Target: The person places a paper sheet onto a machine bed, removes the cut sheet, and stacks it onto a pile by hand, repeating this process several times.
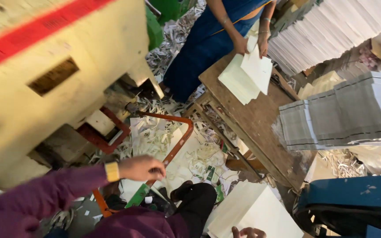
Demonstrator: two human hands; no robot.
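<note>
My left hand [141,168], in a purple sleeve with a yellow wristband, reaches out low in the view with its fingers curled shut. Its knuckles are right beside an orange-red bent metal bar [178,141], and I see nothing in the hand. Only the fingertips of my right hand [248,232] show at the bottom edge. They rest on the near edge of a stack of cream paper sheets [252,209]; the grip itself is cut off. My dark-trousered knee [197,200] lies between the two hands.
A big cream machine [45,75] with a red stripe fills the left. Paper trimmings [155,136] litter the floor. A co-worker in blue [208,39] handles cream sheets [248,75] on a wooden table [261,119]. Grey-edged paper stacks [345,114] and a blue object [353,198] stand at the right.
</note>
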